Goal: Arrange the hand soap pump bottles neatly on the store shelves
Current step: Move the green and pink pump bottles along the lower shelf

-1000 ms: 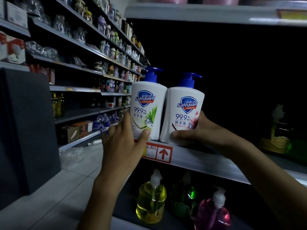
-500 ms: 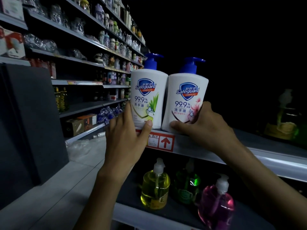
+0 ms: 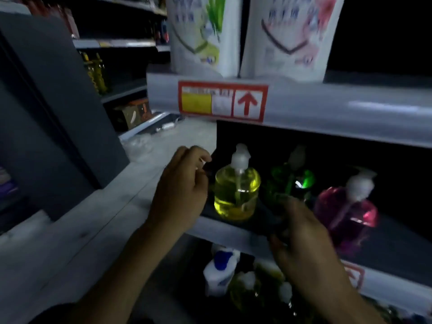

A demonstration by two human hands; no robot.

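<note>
The left grip (image 3: 182, 183) has loosely curled fingers and holds nothing. The yellow soap bottle (image 3: 237, 190) stands just to its right on the middle shelf (image 3: 233, 232). The right grip (image 3: 301, 235) reaches the green soap bottle (image 3: 289, 183) just past its fingertips, with the pink soap bottle (image 3: 348, 211) to its right. It is too blurry to tell if it holds anything. Two white soap bottles (image 3: 198, 36) stand on the top shelf (image 3: 327, 106), above both grips.
</note>
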